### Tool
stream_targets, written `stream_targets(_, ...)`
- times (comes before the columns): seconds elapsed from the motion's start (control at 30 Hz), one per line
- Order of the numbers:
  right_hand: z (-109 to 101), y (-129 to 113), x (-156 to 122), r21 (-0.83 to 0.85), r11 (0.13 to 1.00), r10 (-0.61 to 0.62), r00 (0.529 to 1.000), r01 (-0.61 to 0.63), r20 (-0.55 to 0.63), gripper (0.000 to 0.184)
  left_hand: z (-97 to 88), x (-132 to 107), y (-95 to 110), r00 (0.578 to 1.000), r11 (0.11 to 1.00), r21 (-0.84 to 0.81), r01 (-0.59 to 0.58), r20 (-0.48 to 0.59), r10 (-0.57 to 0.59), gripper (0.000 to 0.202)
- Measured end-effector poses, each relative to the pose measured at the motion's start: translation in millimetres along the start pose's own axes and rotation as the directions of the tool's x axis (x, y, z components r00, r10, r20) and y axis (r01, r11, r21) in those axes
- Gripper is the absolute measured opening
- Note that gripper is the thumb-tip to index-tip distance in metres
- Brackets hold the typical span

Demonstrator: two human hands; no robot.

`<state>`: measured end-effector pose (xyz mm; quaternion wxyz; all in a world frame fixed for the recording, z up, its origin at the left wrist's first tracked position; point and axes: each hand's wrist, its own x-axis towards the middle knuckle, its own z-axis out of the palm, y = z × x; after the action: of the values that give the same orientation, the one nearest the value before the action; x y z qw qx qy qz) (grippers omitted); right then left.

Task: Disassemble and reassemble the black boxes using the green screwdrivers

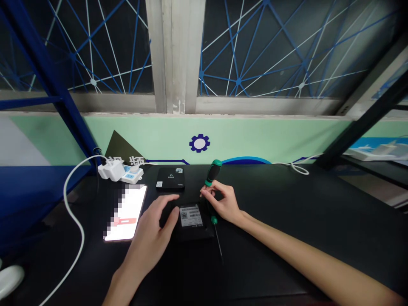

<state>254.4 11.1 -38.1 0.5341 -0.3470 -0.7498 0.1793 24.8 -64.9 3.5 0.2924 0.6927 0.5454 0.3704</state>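
Observation:
A small black box (191, 221) with a white label lies upside down on the black table (287, 221) in front of me. My left hand (153, 233) rests flat on its left edge, fingers stretched out. My right hand (223, 199) sits at the box's far right corner, fingertips pinched together on something too small to make out. A green-handled screwdriver (213, 172) stands up just behind that hand. A second green-and-black screwdriver (216, 231) lies on the table along the box's right side.
A lit phone (126, 212) lies left of the box. Behind it are a white charger and power strip (119, 171) with a white cable (72, 212) looping left. Another black box (170, 178) sits further back. A blue frame post (47, 72) rises at left.

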Motion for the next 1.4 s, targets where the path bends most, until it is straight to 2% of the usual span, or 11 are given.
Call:
stream_targets(0.13, 0, 0, 0, 0.002, 1.000, 0.008, 1.000, -0.008, 0.003, 0.017, 10.2, 2, -15, 0.988, 0.951, 0.296, -0.090, 0.144, 0.049, 0.038)
stream_targets(0.27, 0, 0, 0, 0.006, 1.000, 0.018, 1.000, -0.018, 0.016, 0.016, 14.6, 2, -22, 0.978, 0.910, 0.393, -0.133, 0.200, 0.057, 0.041)
stream_targets(0.37, 0, 0, 0, 0.010, 1.000, 0.024, 1.000, -0.024, 0.012, 0.017, 14.4, 2, -21, 0.985, 0.888, 0.441, -0.131, 0.161, 0.065, 0.040)
stream_targets(0.6, 0, -2, 1, 0.012, 1.000, 0.020, 1.000, -0.020, -0.006, 0.020, 12.5, 4, -21, 0.992, 0.846, 0.525, -0.094, -0.023, 0.124, 0.036)
stream_targets(0.77, 0, -4, 1, 0.026, 1.000, 0.004, 1.000, -0.003, -0.010, 0.024, 12.6, 4, -22, 0.994, 0.841, 0.538, -0.064, -0.043, 0.103, 0.038)
stream_targets(0.93, -1, -1, -1, 0.025, 1.000, 0.001, 0.999, -0.002, 0.043, 0.026, 10.8, 5, -22, 0.994, 0.834, 0.548, -0.064, -0.042, 0.105, 0.035)
stream_targets(1.27, -1, 2, -1, 0.061, 0.998, 0.011, 0.998, -0.015, 0.068, 0.028, 8.9, 2, -7, 0.988, 0.775, 0.632, -0.007, -0.117, 0.104, 0.032)
stream_targets(1.4, 0, 3, 0, 0.086, 0.996, 0.033, 0.997, -0.039, 0.069, 0.028, 6.7, 1, -5, 0.989, 0.770, 0.638, -0.007, -0.110, 0.100, 0.033)
